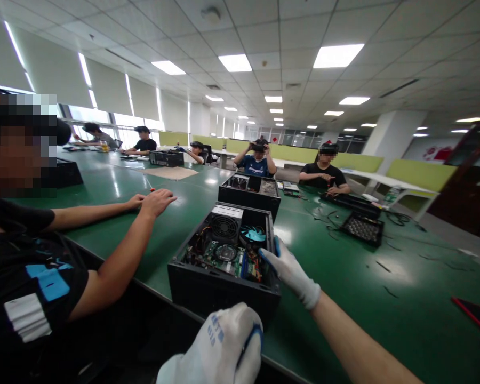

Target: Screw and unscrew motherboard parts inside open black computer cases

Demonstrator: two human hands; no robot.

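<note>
An open desktop computer case (224,290) lies on the green table in front of me, its top uncovered. Inside it show a power supply with a fan (225,226), a light-blue fan (253,233), a green circuit board with a round cooler mount (225,253) and cables. My right hand (294,269), in a white glove with blue fingertips, grips the right side wall, thumb over the rim. Close to the camera, below the front of the case, my gloved left hand (220,346) is closed. A dark sliver shows by its fingers, too unclear to name.
A second open case (250,192) stands directly behind the first. To the right are a black perforated panel (363,228), loose cables and a red-edged dark object (474,320). A co-worker's bare hand (159,202) rests at left; other people sit farther along the table.
</note>
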